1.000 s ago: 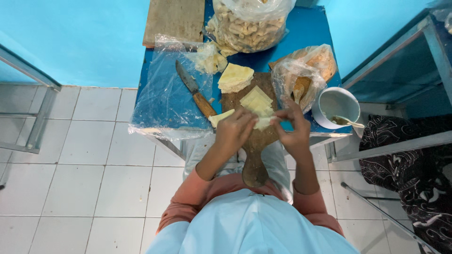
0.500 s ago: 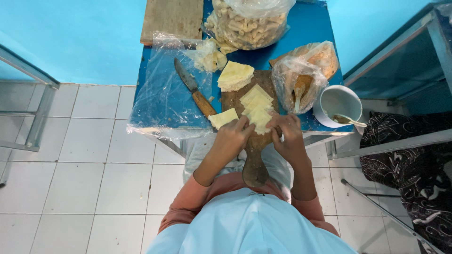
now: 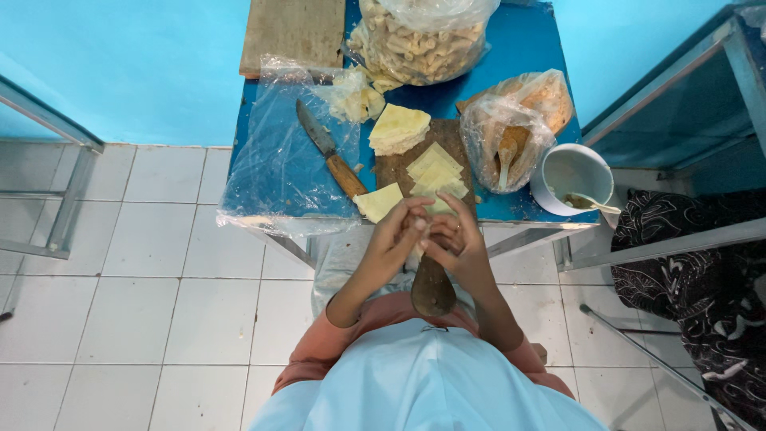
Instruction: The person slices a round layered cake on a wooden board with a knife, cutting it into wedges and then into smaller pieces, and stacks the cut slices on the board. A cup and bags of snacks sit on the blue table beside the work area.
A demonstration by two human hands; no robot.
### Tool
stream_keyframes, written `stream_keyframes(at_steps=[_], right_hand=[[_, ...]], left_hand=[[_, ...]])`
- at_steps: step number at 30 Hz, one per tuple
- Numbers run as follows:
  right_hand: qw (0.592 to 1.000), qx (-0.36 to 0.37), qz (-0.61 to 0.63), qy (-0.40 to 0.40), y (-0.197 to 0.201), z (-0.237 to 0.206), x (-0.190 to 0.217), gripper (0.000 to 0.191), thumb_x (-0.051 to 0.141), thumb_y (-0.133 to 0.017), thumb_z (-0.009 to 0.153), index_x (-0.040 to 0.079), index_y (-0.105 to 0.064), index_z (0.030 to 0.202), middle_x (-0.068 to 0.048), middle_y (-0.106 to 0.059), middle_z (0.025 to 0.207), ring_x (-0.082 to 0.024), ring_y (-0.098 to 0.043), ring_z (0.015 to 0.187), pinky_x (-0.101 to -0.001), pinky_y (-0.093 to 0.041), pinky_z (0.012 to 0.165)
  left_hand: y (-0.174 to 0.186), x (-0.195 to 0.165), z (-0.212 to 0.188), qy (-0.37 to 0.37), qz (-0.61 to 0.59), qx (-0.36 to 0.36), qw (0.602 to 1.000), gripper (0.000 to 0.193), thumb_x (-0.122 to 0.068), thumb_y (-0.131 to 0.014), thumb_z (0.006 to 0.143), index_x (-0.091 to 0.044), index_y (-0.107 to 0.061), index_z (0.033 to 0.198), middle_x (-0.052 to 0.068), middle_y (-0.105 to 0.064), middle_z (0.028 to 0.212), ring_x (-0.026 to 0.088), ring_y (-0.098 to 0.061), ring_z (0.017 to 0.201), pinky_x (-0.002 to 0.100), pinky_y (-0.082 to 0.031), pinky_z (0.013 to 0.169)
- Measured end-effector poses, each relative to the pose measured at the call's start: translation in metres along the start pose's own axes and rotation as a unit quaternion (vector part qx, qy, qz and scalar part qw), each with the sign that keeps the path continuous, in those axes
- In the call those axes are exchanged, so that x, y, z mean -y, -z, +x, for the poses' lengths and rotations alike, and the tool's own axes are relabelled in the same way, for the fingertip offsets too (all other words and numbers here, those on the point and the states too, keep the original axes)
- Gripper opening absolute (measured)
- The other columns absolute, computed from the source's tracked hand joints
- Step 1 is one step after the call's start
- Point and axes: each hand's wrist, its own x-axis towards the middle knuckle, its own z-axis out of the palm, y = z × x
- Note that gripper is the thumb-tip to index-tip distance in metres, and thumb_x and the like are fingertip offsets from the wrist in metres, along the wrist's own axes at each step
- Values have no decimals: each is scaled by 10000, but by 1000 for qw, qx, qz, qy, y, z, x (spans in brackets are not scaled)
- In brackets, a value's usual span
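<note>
Both my hands are closed together over the near end of a wooden cutting board (image 3: 396, 165), at the front edge of a blue table (image 3: 523, 44). My left hand (image 3: 393, 237) and my right hand (image 3: 456, 245) pinch a small pale pastry sheet between the fingers; most of it is hidden. Several yellow pastry squares (image 3: 435, 166) lie stacked on the board just beyond my fingers. One single square (image 3: 377, 201) lies left of the board, and another stack (image 3: 396, 128) sits at its far end. A knife with a wooden handle (image 3: 327, 152) lies to the left.
A big bag of rolled snacks (image 3: 419, 40) and a wooden plank (image 3: 294, 32) stand at the back. A bag with a wooden spoon (image 3: 515, 128) and a white cup (image 3: 573, 174) sit right. Clear plastic sheet (image 3: 275, 172) hangs left. Metal frames flank the table; white floor tiles below.
Both hands have lifted off the squares on the board and drawn back toward my body, closing together around a small sheet. The single square left of the board now lies uncovered.
</note>
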Motion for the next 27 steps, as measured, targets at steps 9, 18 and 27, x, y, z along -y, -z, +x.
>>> stream_keyframes(at_steps=[9, 18, 27], right_hand=[[993, -86, 40, 77, 16, -3, 8, 848, -179, -661, 850, 42, -329, 1599, -62, -616, 1110, -153, -661, 1096, -282, -549, 924], [991, -47, -53, 117, 19, -16, 18, 785, -81, -699, 931, 24, -311, 1606, -176, -695, 1171, -194, -678, 1169, -340, -548, 1040], [995, -41, 86, 1, 30, -7, 3, 797, -97, -715, 864, 44, -398, 1582, -92, -666, 1124, -151, -638, 1086, -270, -509, 936]], left_hand=[[7, -8, -2, -64, 215, 53, 973, 372, -43, -718, 957, -34, -619, 1315, 64, -688, 1143, 112, -682, 994, 273, -564, 843], [2, 18, 2, 53, 127, 70, 988, 306, -70, -827, 905, 5, -669, 1156, 60, -672, 882, 82, -597, 766, 243, -484, 659], [2, 37, 3, 4, -110, -14, 994, 189, 21, -688, 995, 34, -580, 1150, -20, -661, 961, 0, -593, 808, 172, -450, 637]])
